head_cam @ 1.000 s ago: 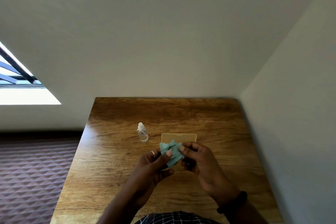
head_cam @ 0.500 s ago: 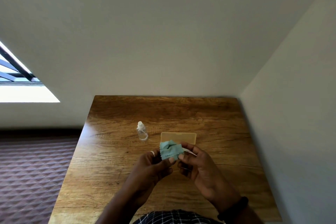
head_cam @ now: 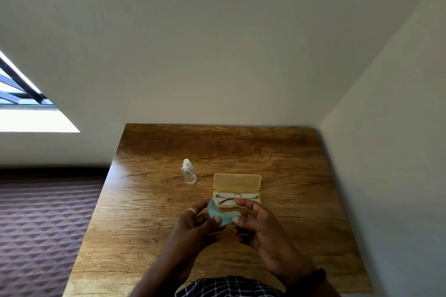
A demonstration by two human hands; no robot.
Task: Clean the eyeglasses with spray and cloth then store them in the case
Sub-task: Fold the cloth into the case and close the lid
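A yellow case (head_cam: 237,181) lies open on the wooden table (head_cam: 241,147), lid tilted back. Thin-framed eyeglasses (head_cam: 235,198) lie folded inside its lower half. Just in front of the case, my left hand (head_cam: 193,224) and my right hand (head_cam: 260,226) both pinch a small teal cloth (head_cam: 223,216), crumpled between thumbs and fingers. My right fingers hover over the case's near edge. A small clear spray bottle (head_cam: 188,172) with a white cap stands upright to the left of the case.
The table sits in a corner, with a wall behind it and another along its right side. A dark quilted surface (head_cam: 43,224) lies to the left. The sleeve of a checked garment (head_cam: 226,287) shows at the near edge.
My hands have lowered and drawn slightly toward me with the cloth, uncovering the open case and the glasses lying in it. The cloth is now folded smaller between my fingers.
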